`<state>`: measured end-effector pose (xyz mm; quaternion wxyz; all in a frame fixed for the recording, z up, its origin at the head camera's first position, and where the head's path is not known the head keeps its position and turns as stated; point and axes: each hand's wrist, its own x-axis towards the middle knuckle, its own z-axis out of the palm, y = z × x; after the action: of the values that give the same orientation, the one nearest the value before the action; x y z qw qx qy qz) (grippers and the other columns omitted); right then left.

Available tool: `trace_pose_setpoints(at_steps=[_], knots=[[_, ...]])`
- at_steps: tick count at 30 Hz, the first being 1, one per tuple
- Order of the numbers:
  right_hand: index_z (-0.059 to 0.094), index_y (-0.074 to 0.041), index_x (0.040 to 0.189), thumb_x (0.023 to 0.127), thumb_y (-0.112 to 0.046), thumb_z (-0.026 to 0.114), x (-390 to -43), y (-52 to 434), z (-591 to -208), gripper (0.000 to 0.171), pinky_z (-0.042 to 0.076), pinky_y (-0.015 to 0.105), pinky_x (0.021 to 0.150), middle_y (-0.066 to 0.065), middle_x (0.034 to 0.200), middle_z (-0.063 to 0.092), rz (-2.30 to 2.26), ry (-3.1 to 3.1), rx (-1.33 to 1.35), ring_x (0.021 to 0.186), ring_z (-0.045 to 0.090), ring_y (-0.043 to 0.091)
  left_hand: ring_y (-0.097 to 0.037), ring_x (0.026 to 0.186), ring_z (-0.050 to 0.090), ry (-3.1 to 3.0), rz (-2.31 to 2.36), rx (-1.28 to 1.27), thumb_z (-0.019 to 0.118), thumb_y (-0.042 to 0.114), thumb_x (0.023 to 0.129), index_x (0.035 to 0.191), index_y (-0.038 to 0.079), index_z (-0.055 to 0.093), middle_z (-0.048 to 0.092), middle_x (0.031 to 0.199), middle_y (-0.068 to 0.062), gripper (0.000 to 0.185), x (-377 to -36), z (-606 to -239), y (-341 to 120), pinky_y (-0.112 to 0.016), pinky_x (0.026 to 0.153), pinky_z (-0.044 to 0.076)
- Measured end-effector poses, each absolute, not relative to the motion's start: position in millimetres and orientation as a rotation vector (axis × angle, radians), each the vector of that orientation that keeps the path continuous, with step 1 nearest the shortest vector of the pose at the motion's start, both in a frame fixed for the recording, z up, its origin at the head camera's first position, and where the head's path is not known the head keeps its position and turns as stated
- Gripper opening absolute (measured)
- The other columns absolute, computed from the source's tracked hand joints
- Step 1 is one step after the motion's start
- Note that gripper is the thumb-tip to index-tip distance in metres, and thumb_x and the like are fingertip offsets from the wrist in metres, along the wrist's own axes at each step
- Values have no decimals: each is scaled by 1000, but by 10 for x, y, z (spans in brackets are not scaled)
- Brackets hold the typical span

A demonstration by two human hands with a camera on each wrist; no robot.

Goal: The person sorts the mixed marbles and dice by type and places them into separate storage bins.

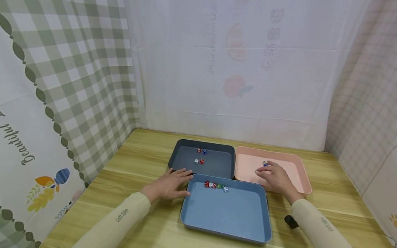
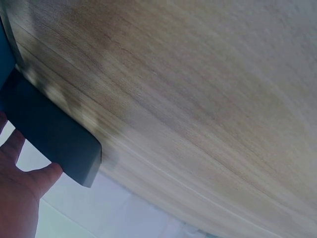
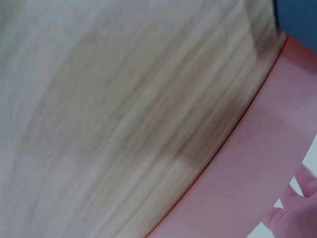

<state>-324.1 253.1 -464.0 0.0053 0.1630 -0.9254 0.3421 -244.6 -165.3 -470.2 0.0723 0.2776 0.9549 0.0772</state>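
My left hand (image 1: 171,185) lies with fingers spread at the left rim of the blue tray (image 1: 225,217), thumb toward its side. In the left wrist view, the left thumb (image 2: 47,176) touches a dark tray wall (image 2: 54,134). My right hand (image 1: 276,176) is low over the pink tray (image 1: 295,172), thumb and forefinger close together. A tiny whitish thing shows right at these fingertips; I cannot tell if they pinch it. Just beyond them lies a blue die (image 1: 265,165), with a small yellowish piece beside it. Along the blue tray's far side sit red dice (image 1: 207,184), a white die (image 1: 211,185) and green ones.
A dark grey tray (image 1: 184,160) at the back left holds several dice, among them a blue die (image 1: 204,152) and a white die (image 1: 196,161). The three trays stand close together on the wooden table (image 1: 139,154). A black object (image 1: 291,222) lies under the right forearm. Cloth hangs around the table.
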Motion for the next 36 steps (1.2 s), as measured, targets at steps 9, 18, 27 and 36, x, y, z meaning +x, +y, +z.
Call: trace_pose_setpoints(at_steps=[9, 18, 27, 36], knots=[[72, 3, 115, 97, -25, 63, -3273, 2661, -4664, 34, 28, 64, 108, 40, 141, 41, 878, -2928, 312, 136, 28, 54, -25, 150, 19, 2872, 219, 841, 47, 60, 98, 155, 17, 37, 27, 162, 1, 72, -2455, -4687, -1658, -62, 115, 14], [74, -2, 113, 97, -27, 62, -3295, 2702, -4726, 33, 36, 63, 101, 39, 140, 41, 788, -2939, 219, 131, 34, 56, -25, 150, 19, 2859, 233, 859, 48, 58, 98, 155, 16, 38, 27, 162, 0, 72, -2448, -4663, -1648, -62, 115, 15], [73, -2, 117, 98, -25, 61, -3301, 2743, -4748, 32, 40, 63, 96, 37, 139, 45, 774, -2942, 171, 132, 35, 54, -25, 150, 20, 2858, 240, 861, 50, 57, 99, 154, 16, 38, 28, 162, 0, 70, -2464, -4688, -1627, -63, 115, 14], [59, 1, 134, 101, -25, 54, -3335, 2748, -4725, 43, 37, 65, 99, 37, 139, 44, 815, -2973, 182, 130, 35, 56, -25, 150, 19, 2864, 236, 842, 49, 58, 98, 155, 16, 38, 27, 162, 0, 71, -2449, -4689, -1645, -63, 115, 14]])
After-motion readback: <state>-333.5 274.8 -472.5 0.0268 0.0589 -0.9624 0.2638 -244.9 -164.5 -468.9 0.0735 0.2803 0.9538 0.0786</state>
